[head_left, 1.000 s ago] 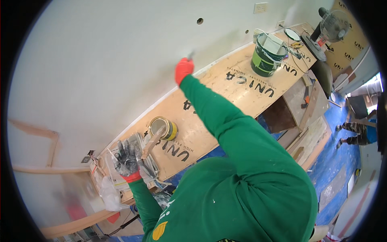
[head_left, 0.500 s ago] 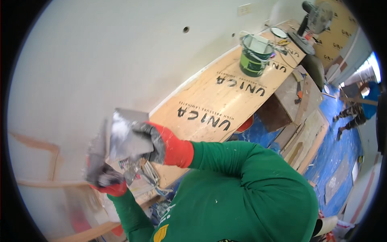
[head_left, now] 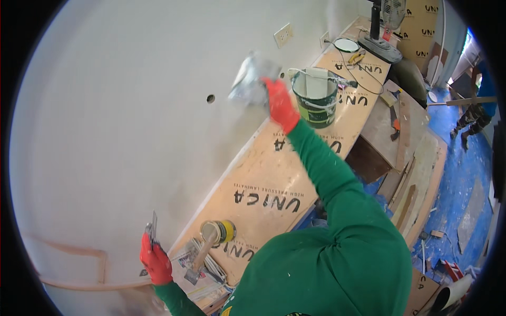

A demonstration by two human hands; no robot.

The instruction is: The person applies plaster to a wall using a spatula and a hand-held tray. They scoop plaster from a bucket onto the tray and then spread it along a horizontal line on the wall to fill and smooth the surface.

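My right hand [head_left: 281, 105], in a red glove with a grey palm, is closed on a wide metal putty blade [head_left: 252, 79]. Motion blurs the blade, which lies against or close to the white wall [head_left: 132, 105], near two small dark holes; contact is not clear. Lower left, my gloved left hand [head_left: 156, 263] grips a second putty blade [head_left: 153, 225], seen nearly edge-on and held upright by the wall. Its handle is mostly hidden by the fingers.
Along the wall runs a printed board counter [head_left: 253, 163] carrying a green bucket [head_left: 316, 100], an open can [head_left: 219, 231], a brush [head_left: 199, 263], pliers [head_left: 357, 57] and a fan [head_left: 380, 47]. Wood panels [head_left: 421, 174] lie to the right. Another person [head_left: 477, 110] stands on blue floor sheeting.
My hands have parted. The right one has swung far up and right along the wall with its blade; the left has gone slightly lower and right, its blade turned edge-on.
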